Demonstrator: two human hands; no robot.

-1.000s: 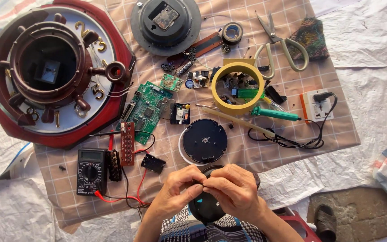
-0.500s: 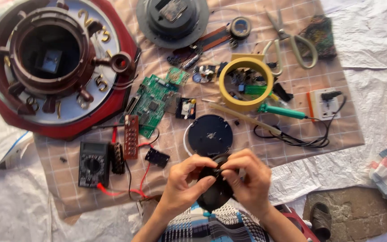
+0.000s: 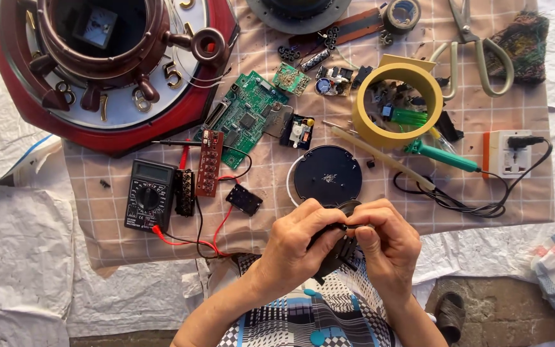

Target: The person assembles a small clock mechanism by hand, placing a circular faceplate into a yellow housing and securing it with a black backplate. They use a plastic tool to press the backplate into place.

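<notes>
My left hand (image 3: 297, 241) and my right hand (image 3: 387, 241) meet over my lap and both grip a small black plastic part (image 3: 335, 254), fingertips pinched together at its top edge. Most of the part is hidden by my fingers. Just beyond my hands lies a round black disc (image 3: 327, 175) on the checked cloth (image 3: 123, 241). A black multimeter (image 3: 149, 195) with red leads sits to the left.
A red wall clock housing (image 3: 107, 132) fills the upper left. Green circuit boards (image 3: 246, 117), a yellow tape roll (image 3: 397, 103), a green-handled soldering iron (image 3: 441, 156), a white socket adapter (image 3: 507, 154) and scissors (image 3: 480, 45) lie across the cloth. A sandal (image 3: 449, 315) is on the floor.
The view has shifted so the cloth sits higher in frame. My hands stay together on the black part, fingers now pinched at its top.
</notes>
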